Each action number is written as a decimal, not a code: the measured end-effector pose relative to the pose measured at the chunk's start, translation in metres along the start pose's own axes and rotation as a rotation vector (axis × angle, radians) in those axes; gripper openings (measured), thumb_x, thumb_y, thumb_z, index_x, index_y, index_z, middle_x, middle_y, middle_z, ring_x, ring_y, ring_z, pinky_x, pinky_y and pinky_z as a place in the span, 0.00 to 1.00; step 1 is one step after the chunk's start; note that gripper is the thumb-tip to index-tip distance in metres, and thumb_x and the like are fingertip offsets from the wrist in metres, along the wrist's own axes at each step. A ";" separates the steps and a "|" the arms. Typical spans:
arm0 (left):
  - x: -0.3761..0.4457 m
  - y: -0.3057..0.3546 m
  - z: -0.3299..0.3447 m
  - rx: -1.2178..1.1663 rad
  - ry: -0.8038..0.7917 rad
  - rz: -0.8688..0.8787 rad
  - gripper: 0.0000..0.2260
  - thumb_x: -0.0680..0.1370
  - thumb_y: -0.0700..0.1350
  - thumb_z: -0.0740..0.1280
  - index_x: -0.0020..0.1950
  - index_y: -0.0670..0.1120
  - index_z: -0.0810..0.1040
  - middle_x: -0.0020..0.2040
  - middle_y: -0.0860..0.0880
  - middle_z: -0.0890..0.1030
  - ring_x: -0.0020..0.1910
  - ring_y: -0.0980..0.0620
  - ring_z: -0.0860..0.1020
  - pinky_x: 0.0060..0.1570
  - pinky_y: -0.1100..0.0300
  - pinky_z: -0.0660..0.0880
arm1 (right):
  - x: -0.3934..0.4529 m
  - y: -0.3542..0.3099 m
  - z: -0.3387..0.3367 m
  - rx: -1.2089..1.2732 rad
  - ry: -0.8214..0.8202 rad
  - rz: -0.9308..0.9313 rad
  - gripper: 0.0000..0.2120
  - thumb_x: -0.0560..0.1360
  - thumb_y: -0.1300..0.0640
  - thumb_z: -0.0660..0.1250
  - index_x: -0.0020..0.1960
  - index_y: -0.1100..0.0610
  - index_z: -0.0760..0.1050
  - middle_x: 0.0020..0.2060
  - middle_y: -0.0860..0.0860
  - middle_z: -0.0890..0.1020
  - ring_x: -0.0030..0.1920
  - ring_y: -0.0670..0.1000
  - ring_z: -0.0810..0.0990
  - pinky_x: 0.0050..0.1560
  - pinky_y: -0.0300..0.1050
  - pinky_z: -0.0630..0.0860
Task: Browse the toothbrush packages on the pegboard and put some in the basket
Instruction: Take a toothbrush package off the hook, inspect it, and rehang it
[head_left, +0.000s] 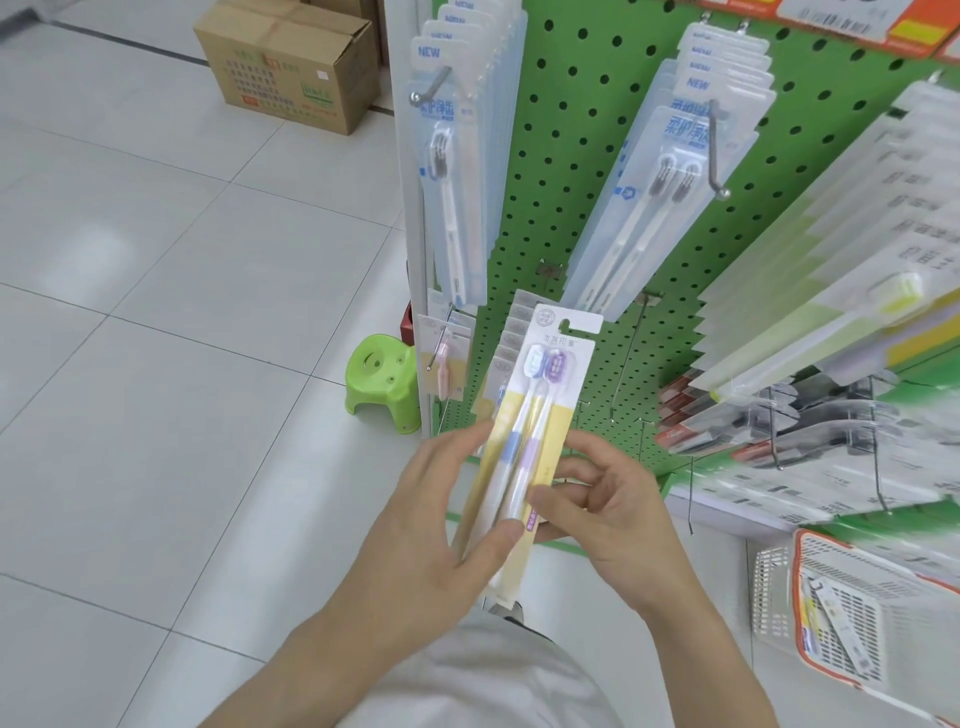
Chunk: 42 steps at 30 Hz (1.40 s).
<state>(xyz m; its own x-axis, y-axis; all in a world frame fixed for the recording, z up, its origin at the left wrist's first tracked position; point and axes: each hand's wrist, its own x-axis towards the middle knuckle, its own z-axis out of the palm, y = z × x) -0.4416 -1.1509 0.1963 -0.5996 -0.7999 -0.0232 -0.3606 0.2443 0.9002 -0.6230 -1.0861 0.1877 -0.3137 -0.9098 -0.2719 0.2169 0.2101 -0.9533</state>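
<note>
A green pegboard (587, 171) fills the far right, hung with rows of clear toothbrush packages (670, 171) on metal hooks. The white tiled floor (156, 338) spreads to the left, with a cardboard box (291, 65) at the far left and a small green stool (387, 382) near the pegboard's foot. At the near right lies a white basket (852, 613) with an orange rim, a few packs inside. In the middle, both hands hold up a yellow two-brush pack (524, 447), just in front of the pegboard. The left hand (441, 535) grips its lower part with curled fingers; the right hand (602, 504) pinches its right edge.
</note>
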 end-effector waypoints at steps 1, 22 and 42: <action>0.002 0.000 0.000 0.003 -0.021 0.004 0.30 0.76 0.54 0.73 0.74 0.64 0.63 0.69 0.69 0.67 0.69 0.67 0.67 0.64 0.73 0.66 | -0.001 0.001 0.003 -0.003 -0.017 -0.023 0.21 0.74 0.73 0.72 0.62 0.54 0.81 0.47 0.62 0.85 0.39 0.58 0.84 0.39 0.51 0.82; 0.014 -0.002 0.005 -0.540 -0.152 -0.214 0.16 0.79 0.41 0.61 0.66 0.44 0.72 0.54 0.47 0.86 0.54 0.48 0.84 0.53 0.58 0.79 | 0.026 -0.010 0.010 -0.115 0.274 -0.243 0.11 0.64 0.56 0.80 0.42 0.48 0.80 0.34 0.52 0.83 0.35 0.51 0.80 0.38 0.58 0.79; 0.028 0.000 0.004 -0.407 -0.300 -0.187 0.19 0.83 0.31 0.57 0.69 0.50 0.70 0.58 0.50 0.84 0.60 0.52 0.82 0.59 0.60 0.77 | 0.043 -0.034 0.013 -0.210 0.290 -0.204 0.20 0.63 0.59 0.84 0.49 0.56 0.78 0.41 0.49 0.87 0.42 0.60 0.84 0.41 0.58 0.81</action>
<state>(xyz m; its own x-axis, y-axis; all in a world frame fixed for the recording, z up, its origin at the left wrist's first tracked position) -0.4616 -1.1708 0.1941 -0.7509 -0.6030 -0.2693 -0.2106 -0.1677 0.9631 -0.6322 -1.1370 0.2098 -0.5849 -0.8079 -0.0714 -0.0605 0.1312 -0.9895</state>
